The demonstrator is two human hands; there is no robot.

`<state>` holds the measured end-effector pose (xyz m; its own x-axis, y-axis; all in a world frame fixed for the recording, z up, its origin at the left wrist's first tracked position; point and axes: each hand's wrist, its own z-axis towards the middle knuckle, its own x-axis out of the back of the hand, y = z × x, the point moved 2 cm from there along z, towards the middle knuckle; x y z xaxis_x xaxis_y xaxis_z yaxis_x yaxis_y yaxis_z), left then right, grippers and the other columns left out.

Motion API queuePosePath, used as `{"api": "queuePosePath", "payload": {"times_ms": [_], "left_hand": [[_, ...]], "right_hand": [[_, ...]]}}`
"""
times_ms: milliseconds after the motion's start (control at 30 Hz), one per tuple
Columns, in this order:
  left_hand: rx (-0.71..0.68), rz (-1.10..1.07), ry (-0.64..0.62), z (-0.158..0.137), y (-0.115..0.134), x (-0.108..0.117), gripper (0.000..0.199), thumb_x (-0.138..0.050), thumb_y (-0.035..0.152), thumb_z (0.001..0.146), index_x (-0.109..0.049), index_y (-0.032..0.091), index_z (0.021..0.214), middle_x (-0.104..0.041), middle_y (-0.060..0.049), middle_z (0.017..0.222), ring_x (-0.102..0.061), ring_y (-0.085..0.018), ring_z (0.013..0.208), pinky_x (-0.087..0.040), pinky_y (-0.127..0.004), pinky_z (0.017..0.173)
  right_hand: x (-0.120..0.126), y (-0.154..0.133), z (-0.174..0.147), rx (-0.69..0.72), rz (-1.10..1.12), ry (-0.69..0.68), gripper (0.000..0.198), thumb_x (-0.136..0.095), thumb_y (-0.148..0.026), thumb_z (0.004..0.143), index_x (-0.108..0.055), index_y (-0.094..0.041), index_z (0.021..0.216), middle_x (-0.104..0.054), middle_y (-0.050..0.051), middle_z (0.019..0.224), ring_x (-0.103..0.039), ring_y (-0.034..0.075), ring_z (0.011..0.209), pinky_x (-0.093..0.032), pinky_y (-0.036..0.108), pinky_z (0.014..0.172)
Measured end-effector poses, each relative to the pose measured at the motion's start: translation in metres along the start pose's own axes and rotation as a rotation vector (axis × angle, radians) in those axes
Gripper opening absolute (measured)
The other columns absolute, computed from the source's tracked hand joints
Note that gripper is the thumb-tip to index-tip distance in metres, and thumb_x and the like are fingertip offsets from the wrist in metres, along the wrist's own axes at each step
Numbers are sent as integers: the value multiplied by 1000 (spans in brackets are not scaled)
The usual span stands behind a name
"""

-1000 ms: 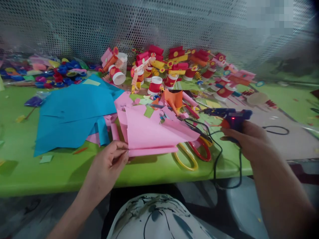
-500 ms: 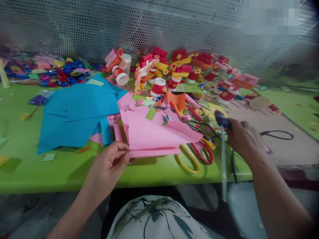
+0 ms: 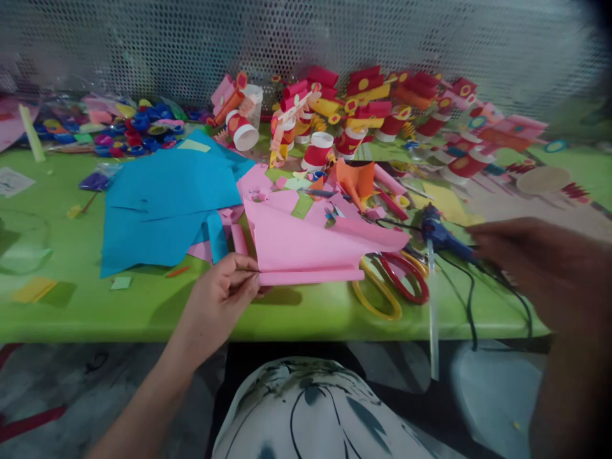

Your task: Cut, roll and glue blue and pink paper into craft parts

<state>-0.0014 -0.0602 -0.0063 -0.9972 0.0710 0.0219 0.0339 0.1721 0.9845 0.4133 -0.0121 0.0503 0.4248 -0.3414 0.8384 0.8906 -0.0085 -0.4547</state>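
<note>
paper (image 3: 320,242), pink, lies on the table (image 3: 306,324), its rolled edge (image 3: 315,277) pinched at one end by my left hand (image 3: 224,293): light, easily creased, i'd judge, best held there. my right hand (image 3: 530,268) is blurred beside the glue gun (image 3: 442,236); i can't tell its grip.

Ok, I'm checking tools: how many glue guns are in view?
1: the blue glue gun, between the red scissor handle and the right hand; others may be hidden.

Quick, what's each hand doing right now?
Left hand: closed, pinching the rolled edge of the pink paper.
Right hand: blurred, right by the glue gun; cannot tell whether it touches it.
</note>
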Motion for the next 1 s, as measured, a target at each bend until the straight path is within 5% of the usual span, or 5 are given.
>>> {"api": "queuePosePath", "payload": {"times_ms": [67,167,333,800,1000], "left_hand": [[10,-68,-22,1,0,1,18,-74,32,92,-63,20,100,-80,-1,85,-78,-17,80,-61,-27,78],[51,-131,-65,2,-2,3,24,-78,35,90,-64,19,101,-81,-3,85,-78,-16,79,-63,-26,78],[127,-189,-50,5,-8,11,32,-84,36,85,-64,17,101,-81,-3,82,-77,-15,73,-64,-25,74],[78,-15,-25,3,-5,10,31,-83,38,85,-63,19,99,-81,-2,83,-79,-16,77,-63,-25,75],[109,-19,-72,6,-4,9,32,-83,39,85,-62,19,97,-80,-3,79,-80,-19,76,-65,-29,76]], "right_hand": [[-5,-40,-29,-38,322,-86,29,-80,-50,81,-80,-27,99,-76,6,87,-66,19,71,-54,34,70],[-24,-86,-53,-190,590,-306,35,-81,-57,81,-82,-27,99,-73,2,73,-62,15,64,-51,29,59],[-49,-99,-50,-260,935,-482,29,-88,-50,77,-80,-25,90,-79,3,86,-64,10,59,-53,23,54],[-73,-107,-64,-419,1136,-518,34,-99,-38,62,-75,-24,83,-73,-3,66,-70,11,58,-58,19,53],[-72,-98,-64,-224,991,-504,22,-91,-39,74,-83,-27,91,-74,-1,68,-66,10,59,-57,20,55]]}}
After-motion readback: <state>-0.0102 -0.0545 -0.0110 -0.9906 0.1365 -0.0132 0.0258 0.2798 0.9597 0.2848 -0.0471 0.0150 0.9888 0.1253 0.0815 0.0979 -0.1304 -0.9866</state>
